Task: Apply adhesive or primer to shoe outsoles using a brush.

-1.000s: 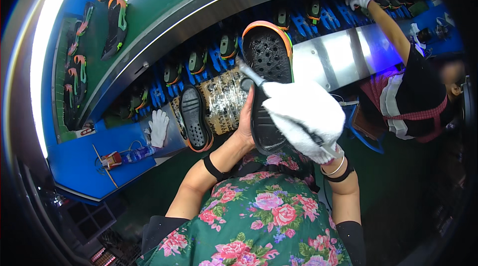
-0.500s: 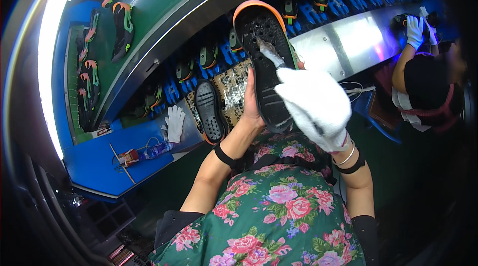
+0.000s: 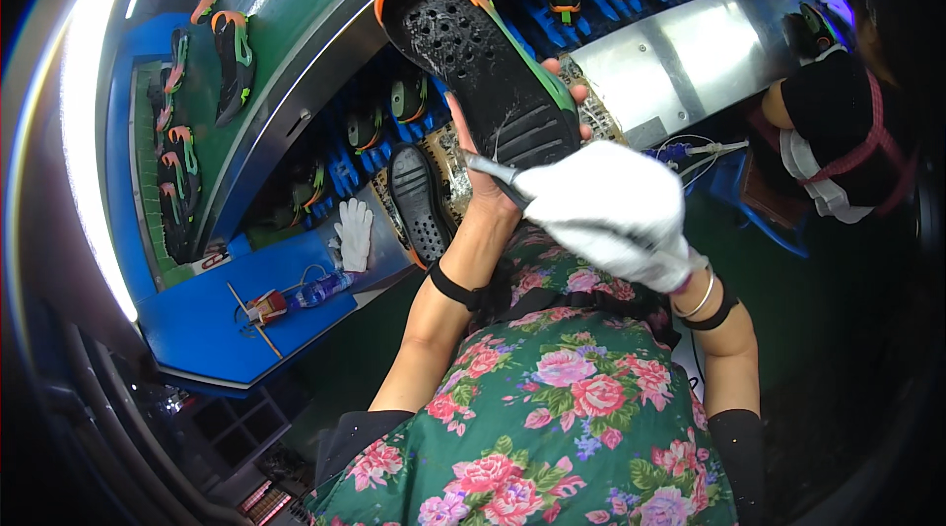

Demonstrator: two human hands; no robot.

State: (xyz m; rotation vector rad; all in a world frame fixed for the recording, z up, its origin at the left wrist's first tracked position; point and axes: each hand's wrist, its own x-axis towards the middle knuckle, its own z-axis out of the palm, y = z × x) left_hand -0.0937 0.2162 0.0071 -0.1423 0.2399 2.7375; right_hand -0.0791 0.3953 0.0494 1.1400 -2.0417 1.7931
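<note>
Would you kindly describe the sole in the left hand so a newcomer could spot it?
Above the floral apron, the left hand holds a black shoe sole with an orange-green rim. Unlike the other sole, on cardboard, its perforated end points away from the apron.

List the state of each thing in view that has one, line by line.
Left hand: bare, gripping the held sole
Right hand: gloved, gripping the brush
Held sole: raised, holed face showing
Brush: bristle end pointing leftward
Other sole: lying unheld, holed face showing
Spare glove: lying unworn
Strip light: lit
</note>
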